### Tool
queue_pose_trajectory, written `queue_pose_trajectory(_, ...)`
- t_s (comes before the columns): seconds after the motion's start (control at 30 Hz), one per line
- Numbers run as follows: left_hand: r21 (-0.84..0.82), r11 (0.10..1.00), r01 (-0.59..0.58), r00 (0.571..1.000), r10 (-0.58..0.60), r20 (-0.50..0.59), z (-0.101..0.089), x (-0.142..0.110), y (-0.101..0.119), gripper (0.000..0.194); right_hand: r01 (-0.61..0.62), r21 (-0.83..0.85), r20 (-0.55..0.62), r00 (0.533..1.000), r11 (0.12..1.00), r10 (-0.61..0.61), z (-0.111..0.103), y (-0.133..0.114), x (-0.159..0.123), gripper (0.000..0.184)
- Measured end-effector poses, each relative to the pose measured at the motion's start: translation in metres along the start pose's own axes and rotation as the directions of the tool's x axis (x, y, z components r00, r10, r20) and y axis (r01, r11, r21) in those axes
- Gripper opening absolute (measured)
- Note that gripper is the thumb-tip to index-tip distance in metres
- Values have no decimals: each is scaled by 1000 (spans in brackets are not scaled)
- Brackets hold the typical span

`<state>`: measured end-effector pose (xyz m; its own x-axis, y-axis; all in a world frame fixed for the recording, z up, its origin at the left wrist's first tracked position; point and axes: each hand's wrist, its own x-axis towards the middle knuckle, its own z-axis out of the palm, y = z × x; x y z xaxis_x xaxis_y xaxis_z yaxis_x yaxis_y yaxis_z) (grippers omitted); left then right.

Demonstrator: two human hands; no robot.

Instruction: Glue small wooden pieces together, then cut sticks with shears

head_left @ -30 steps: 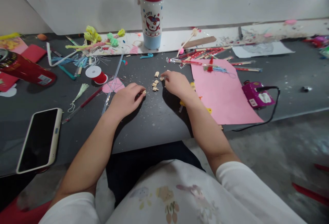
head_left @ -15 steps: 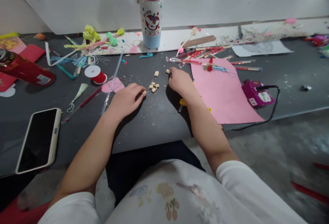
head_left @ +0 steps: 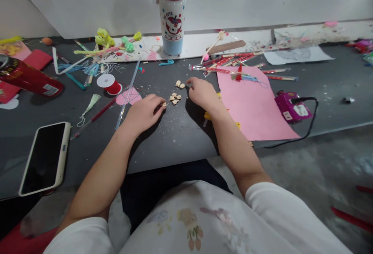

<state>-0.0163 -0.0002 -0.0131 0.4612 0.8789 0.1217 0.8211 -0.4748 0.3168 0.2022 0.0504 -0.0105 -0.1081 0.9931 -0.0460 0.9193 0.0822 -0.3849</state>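
My left hand (head_left: pixel 146 112) rests on the dark table, thumb and forefinger closed on a small wooden stick piece (head_left: pixel 164 104). Just to its right lies a cluster of short wooden stick pieces (head_left: pixel 175 98), several in all. Farther back, a pair of the same pieces (head_left: pixel 180 84) lies close together. My right hand (head_left: pixel 202 92) is beside this pair on the right, its forefinger stretched out and a small gap from the nearer piece; nothing shows in its fingers, though the curled ones are partly hidden.
Pink paper (head_left: pixel 253 106) lies right of my right forearm, with a purple power adapter (head_left: pixel 293 107) and cord beside it. A tall bottle (head_left: pixel 171 20) stands behind. Left are a red thread spool (head_left: pixel 112 86), a phone (head_left: pixel 43 158) and a red can (head_left: pixel 29 77).
The piece that was at my right fingertips now lies against the rear piece, farther left. My right hand has drawn slightly left and let it go. My left hand stays in place.
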Motion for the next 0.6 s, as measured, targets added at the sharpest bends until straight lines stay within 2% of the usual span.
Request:
queue_pose_trajectory(0.1, 2, 1000, 1, 1000, -1, 2, 0, 0, 1, 28, 24, 7, -3, 1000, 1000, -24, 2, 1, 1, 53)
queue_pose_trajectory(0.37, -1, 1000, -2, 1000, 2, -5, -1, 0, -1, 28, 109, 39, 66, 992, 993, -111, -1, -5, -2, 47)
queue_pose_trajectory(0.6, -4, 1000, 12, 1000, -12, 5, 0, 1, -1, 28, 116, 52, 6, 993, 992, -117, 2, -3, -2, 48)
